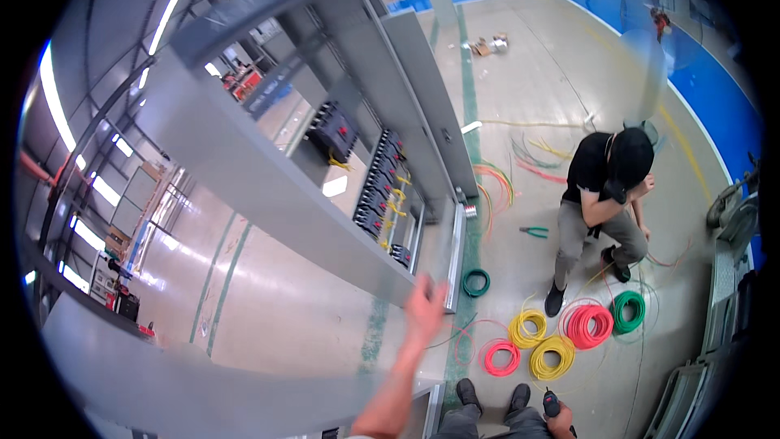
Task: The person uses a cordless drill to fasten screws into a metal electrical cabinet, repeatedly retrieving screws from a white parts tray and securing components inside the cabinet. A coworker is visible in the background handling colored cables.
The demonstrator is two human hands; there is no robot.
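My left hand (424, 309) is raised in front of the lower edge of a tall grey electrical cabinet (284, 187). It is blurred, so its fingers and any contact with the frame cannot be made out. Down by my legs, my right hand (561, 423) is closed round a black power screwdriver (552, 403), its thin tip pointing forward. Inside the cabinet frame sits a column of black circuit breakers (379, 191) with red parts and short yellow wires. A larger black breaker (332, 132) is mounted beside them.
Coils of yellow (552, 358), red (588, 326) and green wire (628, 312) lie on the floor ahead of my feet. A person in black (605, 187) crouches behind them. Green-handled pliers (534, 232) and loose wires (497, 183) lie near the cabinet. Metal frames (682, 394) stand at right.
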